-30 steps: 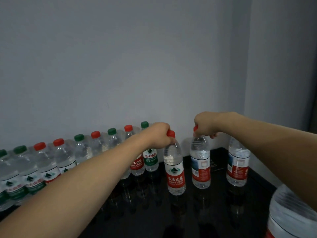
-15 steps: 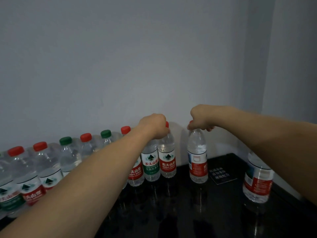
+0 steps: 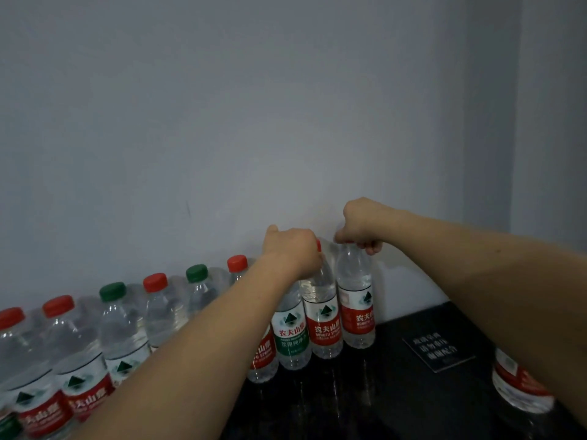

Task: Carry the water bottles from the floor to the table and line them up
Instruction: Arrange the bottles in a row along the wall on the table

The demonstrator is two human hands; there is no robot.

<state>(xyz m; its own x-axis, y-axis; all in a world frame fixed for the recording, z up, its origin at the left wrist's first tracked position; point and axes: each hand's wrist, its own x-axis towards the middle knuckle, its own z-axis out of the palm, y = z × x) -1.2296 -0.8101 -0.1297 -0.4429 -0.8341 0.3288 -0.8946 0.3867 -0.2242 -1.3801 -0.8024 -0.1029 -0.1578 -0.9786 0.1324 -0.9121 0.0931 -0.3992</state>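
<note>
I have both hands at the far end of the row, just right of centre in the frame. My left hand [image 3: 293, 249] is curled round the red cap and neck of a red-label bottle [image 3: 324, 319], which stands on the black table [image 3: 397, 401] against its green-label neighbour [image 3: 293, 336]. My right hand [image 3: 363, 225] pinches the cap of the last bottle in the line [image 3: 356, 308], which also stands upright, touching the one to its left. The row of bottles [image 3: 120, 331] runs off to the lower left along the grey wall [image 3: 254, 122]. One more bottle [image 3: 521, 385] stands apart at the lower right, beyond a small dark sign [image 3: 438, 349]. These look full, so I judge them fairly heavy and top-steady, with thin walls that dent; the ribbed cap and stiff neck give the surest hold.
</note>
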